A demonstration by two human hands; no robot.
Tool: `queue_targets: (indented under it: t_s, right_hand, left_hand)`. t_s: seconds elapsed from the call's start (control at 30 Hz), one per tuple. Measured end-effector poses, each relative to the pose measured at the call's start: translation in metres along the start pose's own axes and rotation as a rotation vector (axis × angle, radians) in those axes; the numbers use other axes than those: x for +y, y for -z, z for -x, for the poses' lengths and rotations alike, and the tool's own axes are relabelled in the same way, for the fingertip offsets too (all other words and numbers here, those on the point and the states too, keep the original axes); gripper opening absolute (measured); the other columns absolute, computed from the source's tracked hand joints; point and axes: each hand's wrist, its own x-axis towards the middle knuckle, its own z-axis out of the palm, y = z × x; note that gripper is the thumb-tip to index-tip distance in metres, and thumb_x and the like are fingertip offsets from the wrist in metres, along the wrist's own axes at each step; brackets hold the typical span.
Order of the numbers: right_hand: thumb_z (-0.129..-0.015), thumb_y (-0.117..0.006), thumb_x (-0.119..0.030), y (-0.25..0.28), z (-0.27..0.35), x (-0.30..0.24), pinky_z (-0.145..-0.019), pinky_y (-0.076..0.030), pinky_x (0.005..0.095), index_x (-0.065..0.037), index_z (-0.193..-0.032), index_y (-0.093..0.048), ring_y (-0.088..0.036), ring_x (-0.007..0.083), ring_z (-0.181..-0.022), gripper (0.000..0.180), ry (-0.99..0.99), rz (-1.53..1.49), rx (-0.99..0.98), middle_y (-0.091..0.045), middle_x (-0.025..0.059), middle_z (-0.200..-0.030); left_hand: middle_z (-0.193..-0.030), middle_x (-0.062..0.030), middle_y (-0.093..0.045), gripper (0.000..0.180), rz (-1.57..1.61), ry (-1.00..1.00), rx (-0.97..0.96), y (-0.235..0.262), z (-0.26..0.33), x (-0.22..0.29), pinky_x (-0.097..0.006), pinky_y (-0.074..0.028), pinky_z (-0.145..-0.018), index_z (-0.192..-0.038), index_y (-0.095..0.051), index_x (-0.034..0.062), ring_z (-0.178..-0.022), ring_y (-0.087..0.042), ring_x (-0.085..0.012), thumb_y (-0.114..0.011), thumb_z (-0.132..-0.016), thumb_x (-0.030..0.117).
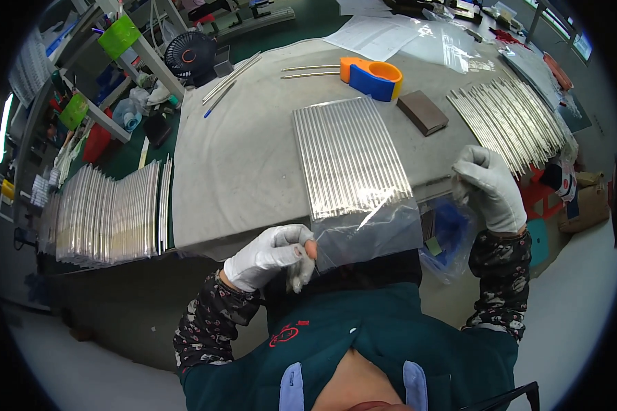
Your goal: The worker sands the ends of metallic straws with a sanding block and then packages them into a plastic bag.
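A clear plastic bag (370, 236) lies on the grey cloth-covered table, its near end hanging over the front edge. Inside it, a row of thin silvery metal rods (353, 157) lies side by side. My left hand (271, 257), in a white glove with one bare fingertip showing, is closed at the bag's near left corner and seems to pinch the film. To the right of the bag and apart from it, my gloved right hand (490, 188) is raised with fingers curled together. What it holds, if anything, is hidden. Loose metal rods (507, 123) lie spread just beyond it.
An orange and blue tape dispenser (373, 77) and a brown block (423, 113) sit beyond the bag. Packed bags of rods (110, 216) stand at the left. A pen (219, 100), a small fan (190, 55) and papers (373, 35) are farther back. A blue bag-lined bin (451, 236) is below the table edge.
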Motion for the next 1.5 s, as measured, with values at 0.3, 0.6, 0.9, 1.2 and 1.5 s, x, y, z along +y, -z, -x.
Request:
queue_targets:
  t_s: [0.3, 0.6, 0.9, 1.2, 1.5]
  right_hand:
    - [-0.078, -0.065, -0.018, 0.024, 0.022, 0.044, -0.049, -0.041, 0.0214, -0.003, -0.067, -0.054, -0.050, 0.0083, -0.049, 0.022, -0.182, 0.099, -0.016, -0.055, 0.0031, -0.056]
    - [-0.078, -0.062, -0.017, 0.031, 0.062, 0.088, -0.050, -0.041, 0.0227, -0.003, -0.065, -0.053, -0.051, 0.0112, -0.048, 0.022, -0.344, 0.067, 0.018, -0.055, 0.0056, -0.054]
    - [-0.078, -0.061, -0.014, 0.032, 0.065, 0.082, -0.051, -0.041, 0.0228, -0.002, -0.064, -0.052, -0.051, 0.0111, -0.048, 0.020, -0.321, 0.039, 0.062, -0.054, 0.0059, -0.054]
    - [-0.080, -0.063, -0.021, 0.054, 0.083, 0.100, -0.050, -0.040, 0.0228, -0.004, -0.067, -0.052, -0.051, 0.0120, -0.050, 0.024, -0.346, 0.068, 0.149, -0.055, 0.0050, -0.057]
    - [-0.081, -0.062, -0.024, 0.054, 0.090, 0.116, -0.052, -0.040, 0.0222, -0.004, -0.070, -0.053, -0.051, 0.0119, -0.050, 0.025, -0.380, 0.040, 0.204, -0.055, 0.0053, -0.057]
  left_hand:
    - [-0.058, -0.0059, -0.056, 0.017, -0.055, 0.184, 0.407, 0.010, 0.018, -0.020, -0.021, -0.044, -0.042, -0.082, -0.049, 0.0037, -0.045, -0.054, -0.0110, -0.062, -0.083, 0.014]
    - [-0.058, -0.0057, -0.055, 0.016, -0.007, 0.152, 0.530, 0.005, 0.020, -0.072, -0.022, -0.044, -0.044, -0.082, -0.050, 0.0044, -0.046, -0.053, -0.0120, -0.059, -0.086, 0.017]
    - [-0.072, -0.0030, -0.055, 0.026, 0.039, 0.077, 0.562, 0.010, -0.012, -0.132, -0.020, -0.044, -0.052, -0.100, -0.051, 0.0034, -0.057, -0.053, -0.0081, -0.056, -0.087, 0.025]
    - [-0.074, -0.0081, -0.059, 0.028, -0.713, 0.247, 0.267, 0.021, -0.076, -0.160, -0.031, -0.047, -0.057, -0.096, -0.058, 0.0023, -0.060, -0.057, -0.0160, -0.057, -0.084, 0.028]
    - [-0.063, 0.0028, -0.053, 0.039, -0.232, 0.542, 0.442, 0.000, -0.093, -0.155, -0.019, -0.034, -0.043, -0.076, -0.059, 0.0061, -0.050, -0.044, -0.0048, -0.053, -0.086, 0.043]
